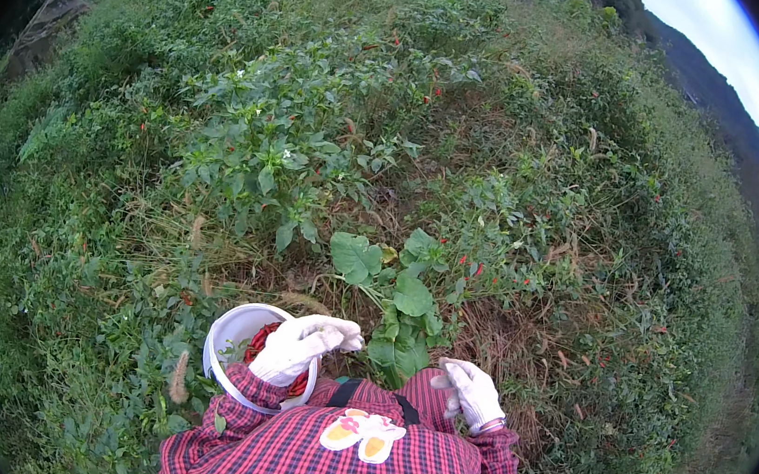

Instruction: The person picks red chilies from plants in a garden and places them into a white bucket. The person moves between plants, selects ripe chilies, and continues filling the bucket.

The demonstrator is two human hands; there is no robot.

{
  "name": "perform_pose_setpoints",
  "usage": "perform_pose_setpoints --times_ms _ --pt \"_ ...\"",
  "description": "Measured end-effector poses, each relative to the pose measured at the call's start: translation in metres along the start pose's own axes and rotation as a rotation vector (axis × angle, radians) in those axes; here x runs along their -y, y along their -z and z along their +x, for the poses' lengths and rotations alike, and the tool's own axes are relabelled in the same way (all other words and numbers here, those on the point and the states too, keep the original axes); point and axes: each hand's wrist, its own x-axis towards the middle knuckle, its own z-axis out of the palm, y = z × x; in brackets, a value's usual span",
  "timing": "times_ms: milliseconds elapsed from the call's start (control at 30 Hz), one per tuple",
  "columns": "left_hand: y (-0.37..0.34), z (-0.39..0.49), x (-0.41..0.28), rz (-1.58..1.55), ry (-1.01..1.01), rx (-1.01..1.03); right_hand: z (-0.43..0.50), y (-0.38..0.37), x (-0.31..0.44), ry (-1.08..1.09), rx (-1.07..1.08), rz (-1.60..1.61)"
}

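Observation:
My left hand (pixel 307 347), in a white knit glove, reaches over a white plastic bucket (pixel 229 326) at my left side. Red chili peppers (pixel 261 340) and a few green leaves lie inside. The bucket's rim or handle passes across my left sleeve. Nothing shows in the left fingers, though their undersides are hidden. My right hand (pixel 470 393), gloved the same way, is held above my right knee, thumb apart from the fingers and nothing visible between them. Between and beyond both hands grows a broad-leaved plant (pixel 401 355).
Chili pepper plants (pixel 270 147) with white flowers stand ahead. Red chilies (pixel 477 269) hang on a bush to the front right. Dry grass (pixel 500 349) and weeds cover the ground between plants. A grey covered heap (pixel 49 24) is at the far left.

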Motion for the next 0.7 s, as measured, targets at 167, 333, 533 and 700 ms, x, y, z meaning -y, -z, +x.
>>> perform_pose_setpoints --times_ms 167,333,533,700 --pt "-0.045 0.028 -0.011 0.277 -0.203 -0.263 0.037 -0.003 0.076 0.013 0.450 -0.320" --pt "-0.098 0.088 -0.015 1.592 -0.816 -0.527 0.068 -0.046 0.116 0.230 1.181 -0.811" --pt "-0.146 0.122 0.030 1.635 -0.780 -0.739 0.110 -0.063 -0.003 0.859 1.789 -0.815" --pt "-0.135 0.104 0.025 0.965 -0.599 -1.047 0.099 -0.029 -0.003 1.168 1.845 -0.720"
